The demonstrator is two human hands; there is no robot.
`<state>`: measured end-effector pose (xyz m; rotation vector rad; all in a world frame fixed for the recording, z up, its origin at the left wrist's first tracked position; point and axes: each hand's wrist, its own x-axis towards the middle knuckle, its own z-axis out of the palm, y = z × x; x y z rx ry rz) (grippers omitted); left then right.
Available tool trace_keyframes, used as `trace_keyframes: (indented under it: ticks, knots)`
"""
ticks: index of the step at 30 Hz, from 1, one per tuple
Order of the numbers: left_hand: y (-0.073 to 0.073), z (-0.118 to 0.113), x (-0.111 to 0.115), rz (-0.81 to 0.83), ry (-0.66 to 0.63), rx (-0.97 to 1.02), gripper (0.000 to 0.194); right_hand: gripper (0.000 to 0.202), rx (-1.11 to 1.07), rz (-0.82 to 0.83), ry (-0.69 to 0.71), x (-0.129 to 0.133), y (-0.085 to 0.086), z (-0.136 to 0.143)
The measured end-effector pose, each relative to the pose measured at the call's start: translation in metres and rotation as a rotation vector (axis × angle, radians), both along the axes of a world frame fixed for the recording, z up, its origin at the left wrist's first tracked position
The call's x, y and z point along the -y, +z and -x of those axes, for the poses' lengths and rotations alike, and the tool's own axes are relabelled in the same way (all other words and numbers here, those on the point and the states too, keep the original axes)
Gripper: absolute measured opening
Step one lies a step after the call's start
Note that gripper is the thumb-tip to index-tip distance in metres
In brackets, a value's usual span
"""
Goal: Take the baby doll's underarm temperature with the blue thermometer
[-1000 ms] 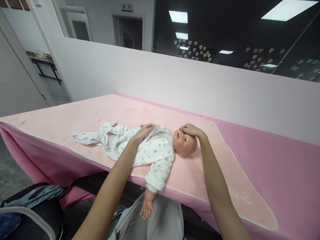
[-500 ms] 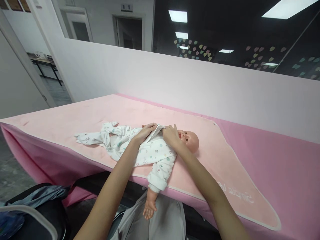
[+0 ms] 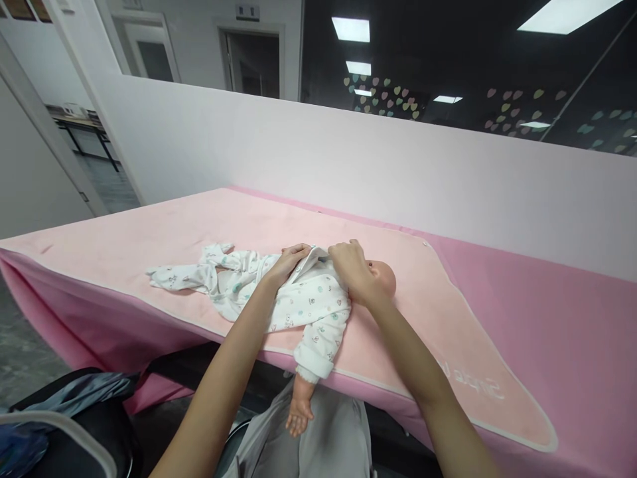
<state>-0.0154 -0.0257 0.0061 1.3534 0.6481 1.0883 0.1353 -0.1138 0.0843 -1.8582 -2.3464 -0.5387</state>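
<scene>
A bald baby doll (image 3: 383, 273) lies on its back, head to the right, dressed in a white printed baby romper (image 3: 311, 302). My left hand (image 3: 291, 261) rests on its chest, fingers closed over the front edge of the romper, where a flap stands raised. Above the collar and chin is my right hand (image 3: 352, 265), its fingers curled; whatever they pinch is hidden behind the hand. It covers most of the doll's face. One doll arm (image 3: 299, 405) hangs past the near table edge, its sleeve cuff turned up. The romper legs (image 3: 182, 275) stretch out to the left.
A pale pink mat (image 3: 189, 216) lies over a deeper pink cloth (image 3: 562, 312) on the table. Behind rises a white wall (image 3: 348, 153) below dark glass. At lower left stands a chair (image 3: 74, 425) with cloth on it. My lap is close under the table edge.
My right hand has shifted from the collar to the right and slightly up, now hiding more of the doll's face. My left hand stays at the romper front.
</scene>
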Motion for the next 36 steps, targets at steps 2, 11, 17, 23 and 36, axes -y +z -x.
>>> trace_keyframes:
  ticks: [2, 11, 17, 23, 36]
  knots:
    - [0.000, 0.000, 0.000, -0.007, 0.024, 0.000, 0.026, 0.027, -0.159, -0.007, -0.006, 0.011, 0.019, -0.011]
    - [0.010, 0.006, 0.010, -0.151, -0.227, -0.219, 0.027, 0.018, -1.001, 0.009, 0.223, 0.045, 0.063, -0.065]
    - [0.003, 0.008, 0.003, 0.016, -0.085, 0.178, 0.021, 0.020, -1.095, 0.108, 0.282, 0.021, 0.045, -0.057]
    - [0.005, 0.007, 0.002, 0.112, -0.037, 0.413, 0.025, 0.018, -1.068, 0.149, 0.275, 0.013, 0.038, -0.054]
    - [0.006, -0.003, 0.011, -0.161, -0.079, -0.111, 0.030, 0.009, -0.835, -0.074, 0.174, 0.046, 0.060, -0.055]
